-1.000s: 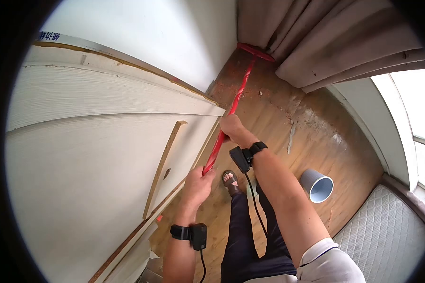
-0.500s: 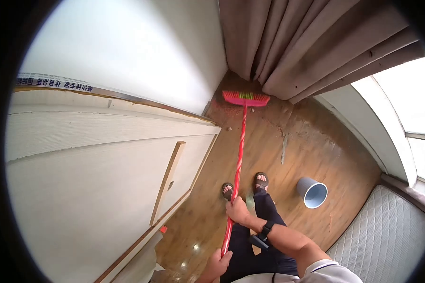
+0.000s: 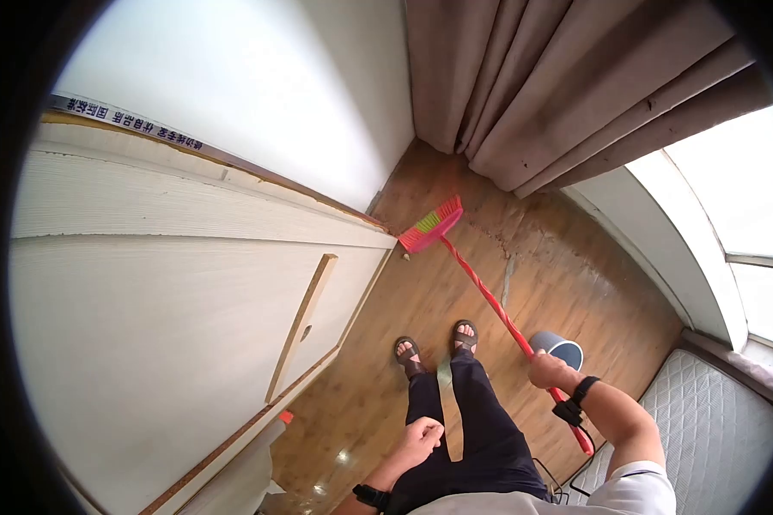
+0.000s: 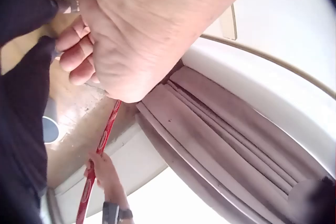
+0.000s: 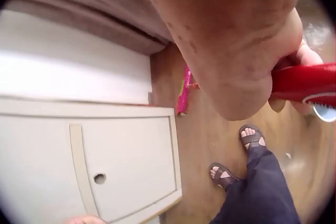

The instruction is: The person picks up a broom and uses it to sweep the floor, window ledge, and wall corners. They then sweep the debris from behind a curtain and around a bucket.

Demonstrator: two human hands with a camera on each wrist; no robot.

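My right hand (image 3: 551, 371) grips the red handle of a broom (image 3: 491, 299), out to the right of my legs. The butt end of the handle sticks out behind that fist. The pink broom head (image 3: 435, 230), with red and green bristles, lies over the floor by the corner of the white cabinet. In the right wrist view the red handle (image 5: 302, 83) runs through the curled fingers. My left hand (image 3: 421, 439) is off the broom, above my thigh, its fingers loosely curled around nothing. The left wrist view shows that palm (image 4: 139, 40) and bent fingers.
A grey-blue bin (image 3: 567, 350) stands on the wooden floor just beyond my right hand. The white cabinet (image 3: 189, 318) runs along the left. Brown curtains (image 3: 532, 94) hang at the far side, and a quilted mattress (image 3: 713, 412) lies at the right. Bits of debris mark the floor.
My left hand has let go of the broom handle. The right hand has swung the handle out to the right, and the broom head has come back from the curtain corner, turning towards the cabinet.
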